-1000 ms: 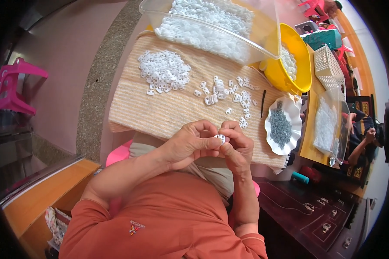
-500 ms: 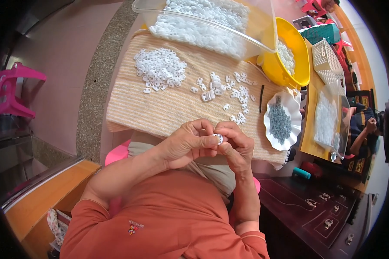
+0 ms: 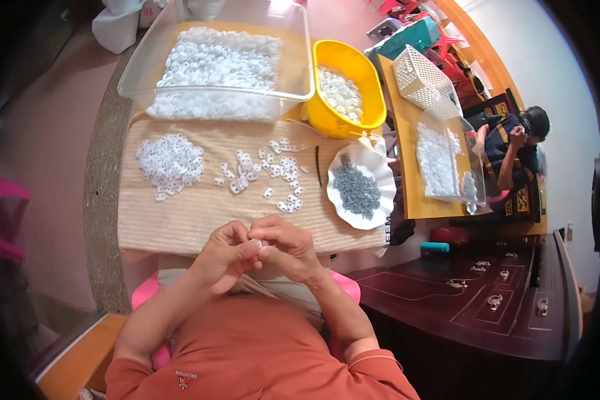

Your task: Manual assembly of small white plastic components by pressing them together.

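Above my lap, at the table's near edge, my left hand (image 3: 227,260) and my right hand (image 3: 287,250) meet fingertip to fingertip. Both are closed in a pinch around one small white plastic piece (image 3: 259,244), mostly covered by the fingers. Beyond them on the striped cloth (image 3: 173,223) lie several loose white pieces with two holes (image 3: 243,175), some grouped together. A larger heap of the same white pieces (image 3: 170,163) is at the left. To the right stands a white wavy-rimmed dish (image 3: 337,208) of slim grey pieces (image 3: 357,190), too small to name.
A clear plastic bin (image 3: 130,80) of white parts stands at the far side, beside a yellow tub (image 3: 373,90). A thin black stick (image 3: 318,167) lies near the dish. Rightward, another person (image 3: 513,147) sits by a table with a clear bin (image 3: 440,163) and white basket (image 3: 423,77).
The whole view has shifted, so table and hands appear farther left and the other person shows more fully. My hands stay together; the white piece is now more covered by fingers.
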`<state>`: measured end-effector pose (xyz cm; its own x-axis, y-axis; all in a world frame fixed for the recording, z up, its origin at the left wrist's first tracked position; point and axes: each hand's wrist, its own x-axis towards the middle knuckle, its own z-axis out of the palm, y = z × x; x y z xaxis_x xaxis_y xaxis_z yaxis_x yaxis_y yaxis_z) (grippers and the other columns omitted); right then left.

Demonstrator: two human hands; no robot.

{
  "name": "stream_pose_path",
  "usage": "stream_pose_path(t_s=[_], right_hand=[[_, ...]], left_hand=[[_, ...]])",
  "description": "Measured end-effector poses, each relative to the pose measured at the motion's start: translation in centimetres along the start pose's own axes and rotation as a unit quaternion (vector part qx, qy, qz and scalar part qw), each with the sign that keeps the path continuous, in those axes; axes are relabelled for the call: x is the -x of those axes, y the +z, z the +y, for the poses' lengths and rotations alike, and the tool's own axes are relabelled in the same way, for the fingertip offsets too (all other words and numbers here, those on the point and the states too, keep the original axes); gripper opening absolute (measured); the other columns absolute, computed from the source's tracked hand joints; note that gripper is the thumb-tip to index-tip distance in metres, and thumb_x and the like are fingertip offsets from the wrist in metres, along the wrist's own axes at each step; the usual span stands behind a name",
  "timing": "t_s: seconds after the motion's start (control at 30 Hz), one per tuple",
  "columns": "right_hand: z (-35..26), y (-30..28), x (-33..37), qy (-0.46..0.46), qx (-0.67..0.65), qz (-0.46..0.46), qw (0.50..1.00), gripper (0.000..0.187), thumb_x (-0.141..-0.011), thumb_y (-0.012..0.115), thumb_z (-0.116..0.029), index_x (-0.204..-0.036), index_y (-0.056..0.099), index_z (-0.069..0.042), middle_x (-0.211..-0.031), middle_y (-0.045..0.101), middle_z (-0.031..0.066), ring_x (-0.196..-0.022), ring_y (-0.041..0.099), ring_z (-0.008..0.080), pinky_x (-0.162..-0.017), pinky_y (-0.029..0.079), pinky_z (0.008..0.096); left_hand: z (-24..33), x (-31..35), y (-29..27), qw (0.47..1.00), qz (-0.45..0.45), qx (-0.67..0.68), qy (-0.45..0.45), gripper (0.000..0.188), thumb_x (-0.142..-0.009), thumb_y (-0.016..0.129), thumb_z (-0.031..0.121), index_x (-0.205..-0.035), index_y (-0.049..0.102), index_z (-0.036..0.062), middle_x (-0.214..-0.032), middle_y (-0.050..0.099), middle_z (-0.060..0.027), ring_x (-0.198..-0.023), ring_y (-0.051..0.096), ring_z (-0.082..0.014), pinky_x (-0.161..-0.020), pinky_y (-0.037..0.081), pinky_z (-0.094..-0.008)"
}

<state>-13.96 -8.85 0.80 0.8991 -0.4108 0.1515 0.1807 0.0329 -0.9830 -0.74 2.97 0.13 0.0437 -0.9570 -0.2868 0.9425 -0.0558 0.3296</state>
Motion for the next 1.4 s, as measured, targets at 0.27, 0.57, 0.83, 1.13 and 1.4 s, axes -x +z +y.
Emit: stream_pose_path(t_s=[0.27, 0.57, 0.83, 1.13, 1.4], right_hand=[[0.4, -0.5, -0.4, -0.008, 0.001, -0.008, 1.000, 0.029, -0.087, 0.061, -0.001, -0.115, 0.061, 0.000, -0.111, 0.055, 0.0109, -0.093, 0.054, 0.0122, -0.074, 0.046, 0.0223], [0.8, -0.5, -0.5, 0.018, -0.094, 0.013, 0.995, 0.028, -0.089, 0.058, -0.001, -0.117, 0.058, 0.003, -0.114, 0.053, 0.0103, -0.094, 0.055, 0.0118, -0.078, 0.047, 0.0220], [0.5, 0.5, -0.1, 0.032, -0.099, 0.031, 0.994, 0.027, -0.090, 0.058, -0.002, -0.116, 0.058, 0.003, -0.115, 0.052, 0.0110, -0.097, 0.055, 0.0130, -0.080, 0.048, 0.0241], [0.6, 0.4, -0.1, 0.056, -0.112, 0.072, 0.990, 0.027, -0.088, 0.057, 0.002, -0.115, 0.059, 0.002, -0.115, 0.051, 0.0121, -0.089, 0.059, 0.0132, -0.075, 0.052, 0.0230], [0.8, 0.2, -0.4, 0.027, 0.023, 0.069, 0.997, 0.028, -0.086, 0.064, -0.003, -0.113, 0.061, 0.002, -0.115, 0.053, 0.0130, -0.094, 0.055, 0.0140, -0.079, 0.046, 0.0236]], left_hand=[[0.5, -0.4, 0.6, 1.000, 0.003, -0.020, 0.022, 0.013, -0.084, 0.067, 0.003, -0.082, 0.054, 0.0070, -0.083, 0.063, -0.0066, -0.074, 0.063, -0.0151, -0.065, 0.056, -0.0268], [0.9, -0.6, 0.8, 0.999, 0.047, -0.014, 0.017, 0.008, -0.087, 0.064, 0.007, -0.090, 0.056, 0.0051, -0.084, 0.063, -0.0061, -0.076, 0.063, -0.0131, -0.070, 0.057, -0.0279], [0.5, -0.2, 0.8, 0.997, 0.027, -0.037, 0.054, 0.009, -0.088, 0.063, 0.008, -0.093, 0.057, 0.0034, -0.084, 0.062, -0.0068, -0.075, 0.061, -0.0128, -0.071, 0.058, -0.0299], [0.3, -0.6, 0.5, 0.995, 0.031, -0.077, 0.063, 0.008, -0.090, 0.061, 0.010, -0.095, 0.057, 0.0059, -0.088, 0.060, -0.0037, -0.080, 0.059, -0.0108, -0.070, 0.055, -0.0258], [0.7, -0.6, 0.1, 0.997, -0.004, -0.041, 0.064, 0.011, -0.090, 0.061, 0.009, -0.098, 0.057, 0.0037, -0.091, 0.062, -0.0045, -0.081, 0.062, -0.0124, -0.071, 0.055, -0.0262]])
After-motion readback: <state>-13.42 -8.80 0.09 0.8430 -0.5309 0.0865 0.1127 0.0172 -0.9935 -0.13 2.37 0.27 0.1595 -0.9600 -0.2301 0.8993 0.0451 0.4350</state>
